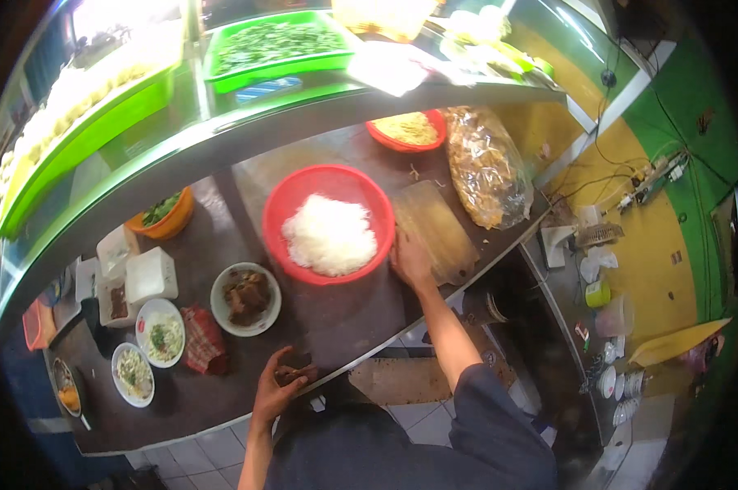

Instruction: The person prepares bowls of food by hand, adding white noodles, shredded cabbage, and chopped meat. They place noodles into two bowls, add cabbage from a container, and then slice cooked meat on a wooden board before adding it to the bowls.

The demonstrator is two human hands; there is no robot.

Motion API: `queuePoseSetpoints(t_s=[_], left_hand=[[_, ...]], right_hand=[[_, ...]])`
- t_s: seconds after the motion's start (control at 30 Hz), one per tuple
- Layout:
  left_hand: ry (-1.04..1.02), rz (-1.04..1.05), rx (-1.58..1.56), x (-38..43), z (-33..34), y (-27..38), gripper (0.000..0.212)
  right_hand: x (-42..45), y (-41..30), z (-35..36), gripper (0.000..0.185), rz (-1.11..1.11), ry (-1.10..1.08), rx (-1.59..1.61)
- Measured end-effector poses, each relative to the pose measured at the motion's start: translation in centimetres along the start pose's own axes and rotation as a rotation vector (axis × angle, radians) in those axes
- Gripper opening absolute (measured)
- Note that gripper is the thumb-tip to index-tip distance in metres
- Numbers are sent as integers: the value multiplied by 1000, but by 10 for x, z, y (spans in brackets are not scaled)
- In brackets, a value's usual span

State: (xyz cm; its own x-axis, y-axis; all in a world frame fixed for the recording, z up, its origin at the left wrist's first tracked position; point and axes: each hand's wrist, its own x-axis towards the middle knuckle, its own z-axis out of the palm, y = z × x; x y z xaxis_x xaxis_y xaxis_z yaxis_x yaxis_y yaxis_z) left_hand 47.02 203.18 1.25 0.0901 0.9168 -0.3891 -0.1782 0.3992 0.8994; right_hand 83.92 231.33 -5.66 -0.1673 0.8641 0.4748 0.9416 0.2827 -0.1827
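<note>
My right hand (pixel 413 258) rests against the right outer side of a red plastic basin (pixel 272 223), its fingertips partly hidden near the rim. Inside the basin lies a mound of white noodles (pixel 332 236). Directly right of that hand is a wooden cutting board (pixel 439 236). My left hand (pixel 277 387) hovers by the front edge of the dark table (pixel 350 324), thumb and forefinger apart and curved; a dark brown patch beside its fingers is unclear. Up and left of it stands a white bowl of brown meat chunks (pixel 246 298).
Left are bowls of chopped greens (pixel 162 340), a red checked cloth (pixel 204 343), white plastic containers (pixel 151 275) and an orange bowl (pixel 168 220). Behind sit a red basin of yellow noodles (pixel 405 130) and a bulging clear bag (pixel 488 168). A raised shelf (pixel 246 144) overhangs the table's back.
</note>
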Motion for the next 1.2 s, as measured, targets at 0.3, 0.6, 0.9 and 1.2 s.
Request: queuePoseSetpoints(t_s=[0.3, 0.6, 0.9, 1.2], left_hand=[[325, 26, -90, 30, -12, 12, 86], [-149, -50, -52, 73, 12, 3, 93], [-565, -110, -191, 213, 92, 43, 62], [-75, 128, -39, 265, 91, 53, 94]], right_hand=[[-57, 41, -92, 32, 406, 88, 41], [-108, 49, -89, 27, 248, 75, 64], [-139, -24, -97, 38, 540, -63, 303], [-159, -158, -120, 55, 699, -126, 827]])
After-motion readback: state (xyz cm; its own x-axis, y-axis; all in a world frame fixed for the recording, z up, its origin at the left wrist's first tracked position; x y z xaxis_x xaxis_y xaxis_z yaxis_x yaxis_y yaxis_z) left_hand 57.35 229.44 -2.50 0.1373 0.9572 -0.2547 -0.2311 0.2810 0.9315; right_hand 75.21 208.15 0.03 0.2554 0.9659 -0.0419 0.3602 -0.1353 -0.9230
